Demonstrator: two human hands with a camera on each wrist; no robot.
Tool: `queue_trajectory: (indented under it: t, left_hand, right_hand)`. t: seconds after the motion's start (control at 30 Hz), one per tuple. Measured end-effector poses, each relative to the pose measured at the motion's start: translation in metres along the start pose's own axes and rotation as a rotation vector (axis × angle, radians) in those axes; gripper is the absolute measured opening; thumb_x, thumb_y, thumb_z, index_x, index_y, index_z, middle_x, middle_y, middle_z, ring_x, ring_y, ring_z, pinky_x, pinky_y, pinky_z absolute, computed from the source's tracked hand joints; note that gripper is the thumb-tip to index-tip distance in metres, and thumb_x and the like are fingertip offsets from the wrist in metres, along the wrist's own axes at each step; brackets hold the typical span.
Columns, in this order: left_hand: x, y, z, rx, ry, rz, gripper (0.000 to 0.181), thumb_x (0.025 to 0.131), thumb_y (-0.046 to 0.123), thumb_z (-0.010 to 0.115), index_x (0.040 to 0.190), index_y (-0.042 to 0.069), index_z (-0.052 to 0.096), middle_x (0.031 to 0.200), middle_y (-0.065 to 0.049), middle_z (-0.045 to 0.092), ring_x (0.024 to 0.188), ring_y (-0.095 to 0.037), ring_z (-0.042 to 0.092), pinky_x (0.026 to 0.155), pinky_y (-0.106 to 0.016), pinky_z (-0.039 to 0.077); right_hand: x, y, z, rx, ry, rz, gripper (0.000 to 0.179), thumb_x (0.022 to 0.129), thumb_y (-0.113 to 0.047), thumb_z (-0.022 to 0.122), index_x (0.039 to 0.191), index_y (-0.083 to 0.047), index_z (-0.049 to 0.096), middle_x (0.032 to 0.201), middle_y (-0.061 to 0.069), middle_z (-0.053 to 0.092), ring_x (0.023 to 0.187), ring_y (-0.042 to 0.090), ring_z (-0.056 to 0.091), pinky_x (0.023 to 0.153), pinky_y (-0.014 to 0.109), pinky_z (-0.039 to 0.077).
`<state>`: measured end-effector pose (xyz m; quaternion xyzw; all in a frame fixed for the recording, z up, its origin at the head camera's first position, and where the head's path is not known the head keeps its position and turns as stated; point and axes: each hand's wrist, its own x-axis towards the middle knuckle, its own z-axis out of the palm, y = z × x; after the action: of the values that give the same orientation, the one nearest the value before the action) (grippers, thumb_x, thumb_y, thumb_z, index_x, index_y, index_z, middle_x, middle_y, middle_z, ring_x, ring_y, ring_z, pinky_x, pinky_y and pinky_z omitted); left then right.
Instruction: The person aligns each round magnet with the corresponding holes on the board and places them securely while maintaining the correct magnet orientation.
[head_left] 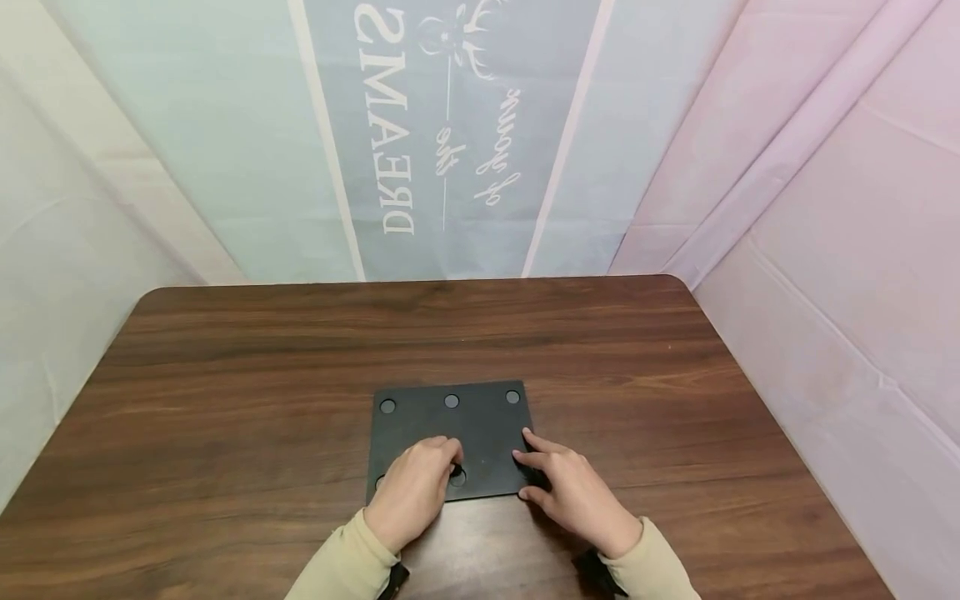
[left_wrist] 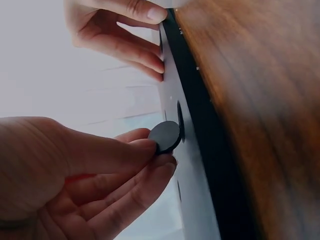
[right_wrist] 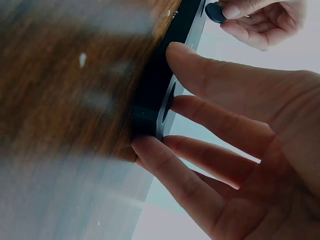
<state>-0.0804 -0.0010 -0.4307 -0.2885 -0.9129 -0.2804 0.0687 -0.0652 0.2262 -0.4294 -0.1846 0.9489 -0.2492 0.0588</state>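
Note:
A flat dark rectangular board with round grey spots lies on the table. My left hand pinches a small black disc between thumb and fingers. The disc is tilted, held right by a round spot near the middle of the board's front edge; whether it touches the board, I cannot tell. At the board's near right corner is my right hand, fingers spread. Its thumb and another finger touch the edges, and one fingertip rests on a round spot there. The left hand partly covers the near left spot.
A brown wood-grain table surrounds the board on every side. Behind it hangs a pale blue cloth with white lettering, and white fabric stands at both sides.

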Motion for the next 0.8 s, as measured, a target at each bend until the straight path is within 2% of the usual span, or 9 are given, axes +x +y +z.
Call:
queue_trajectory:
  t: [0.2,0.5,0.8]
  left_hand:
    - [-0.001,0.001,0.005,0.004,-0.026,-0.006,0.015,0.085,-0.005,0.063,0.080,0.009,0.065,0.074,0.001,0.062,0.068,-0.013,0.061,0.058,-0.024,0.050]
    - [0.000,0.010,0.011,0.076,-0.060,-0.012,0.014,0.086,0.000,0.066,0.077,0.010,0.068,0.075,0.003,0.055,0.071,-0.012,0.057,0.058,-0.023,0.049]
    - [-0.004,0.011,0.011,0.113,-0.037,0.006,0.007,0.085,0.006,0.070,0.078,0.010,0.069,0.076,0.004,0.053,0.073,-0.011,0.055,0.055,-0.023,0.048]
  right_hand:
    - [0.000,0.000,-0.001,0.000,-0.018,-0.003,0.043,0.080,-0.012,0.077,0.120,-0.001,0.067,0.139,0.025,0.049,0.118,0.038,0.058,0.087,0.047,0.052]
    - [-0.006,0.001,-0.004,-0.004,-0.021,0.035,0.044,0.079,-0.012,0.078,0.121,-0.002,0.067,0.139,0.024,0.049,0.120,0.040,0.056,0.088,0.049,0.051]
    - [-0.009,0.002,-0.005,-0.019,-0.014,0.037,0.044,0.078,-0.012,0.078,0.120,-0.002,0.067,0.139,0.025,0.050,0.119,0.040,0.056,0.089,0.050,0.051]
